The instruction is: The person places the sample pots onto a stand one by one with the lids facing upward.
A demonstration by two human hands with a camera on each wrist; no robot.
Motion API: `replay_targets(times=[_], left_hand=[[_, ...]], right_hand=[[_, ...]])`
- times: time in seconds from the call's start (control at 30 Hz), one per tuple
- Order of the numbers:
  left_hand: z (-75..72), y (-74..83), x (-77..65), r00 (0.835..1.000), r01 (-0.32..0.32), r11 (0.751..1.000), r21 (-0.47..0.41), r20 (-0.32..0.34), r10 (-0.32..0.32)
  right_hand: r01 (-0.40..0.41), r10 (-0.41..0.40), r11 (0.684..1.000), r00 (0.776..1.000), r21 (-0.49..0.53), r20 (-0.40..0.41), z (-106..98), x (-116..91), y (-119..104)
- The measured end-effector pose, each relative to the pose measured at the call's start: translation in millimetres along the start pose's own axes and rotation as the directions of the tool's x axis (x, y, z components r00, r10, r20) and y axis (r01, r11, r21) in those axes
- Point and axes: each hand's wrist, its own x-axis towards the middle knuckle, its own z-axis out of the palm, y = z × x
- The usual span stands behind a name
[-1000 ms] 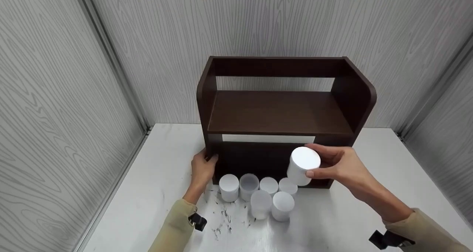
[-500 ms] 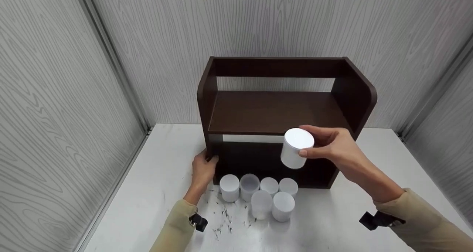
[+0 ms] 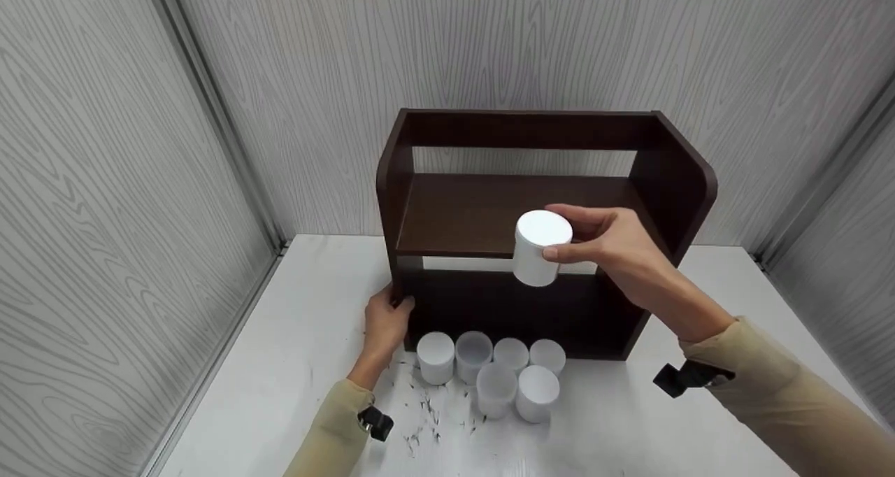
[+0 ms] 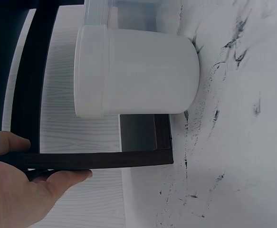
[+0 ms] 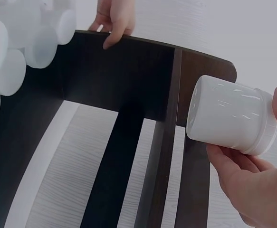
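Note:
My right hand (image 3: 615, 243) grips a white lidded jar (image 3: 537, 264) between thumb and fingers, raised in front of the front edge of the middle board. The right wrist view shows the same jar (image 5: 228, 114) held near its lid. My left hand (image 3: 386, 323) grips the left side panel of a dark brown two-tier shelf (image 3: 524, 211), thumb on the inner face and fingers outside. Close to that hand in the left wrist view stands another white jar (image 4: 143, 71). Several more white and translucent jars (image 3: 496, 386) stand grouped at the shelf's foot.
The shelf stands on a white table (image 3: 314, 281) with dark scuff marks (image 3: 426, 410) near the jars. Grey wood-patterned walls (image 3: 335, 57) rise behind and at both sides. The shelf's right side panel (image 3: 678, 176) stands close to the right hand.
My right hand has lifted the jar up and to the left, from near the lower tier to the middle board's front edge. The left hand keeps its grip on the side panel.

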Motion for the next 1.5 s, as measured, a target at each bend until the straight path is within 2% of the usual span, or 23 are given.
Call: replay_targets(times=[0.53,0.7,0.93,1.13,1.37,1.5], left_hand=[[5.3,-4.0,-3.3,0.999,-0.031,0.999,-0.021,0.007,0.031],[5.7,-2.6,-3.4,0.999,-0.041,0.999,-0.014,0.002,0.041],[7.6,-2.6,-3.3,0.999,-0.040,0.999,0.013,0.000,0.040],[7.5,-1.4,-4.4,0.999,-0.033,0.999,0.002,-0.009,0.033],[8.6,2.2,-5.9,0.999,-0.031,0.999,-0.011,-0.022,0.031],[8.4,2.6,-5.7,0.999,-0.035,0.999,-0.004,-0.029,0.035]], right_hand=[[-0.018,0.018,1.000,1.000,-0.005,-0.006,16.6,51.0,-9.5],[-0.013,0.012,0.999,1.000,-0.051,-0.007,22.7,70.6,-10.3],[-0.035,0.034,0.999,0.999,-0.018,-0.005,31.4,93.4,-15.0],[-0.031,0.030,0.998,0.999,-0.049,-0.026,38.7,108.6,-18.2],[0.014,-0.015,0.999,1.000,-0.041,-0.008,45.3,130.0,-19.7],[0.010,-0.010,0.999,1.000,-0.038,-0.003,47.9,140.9,-18.6]])
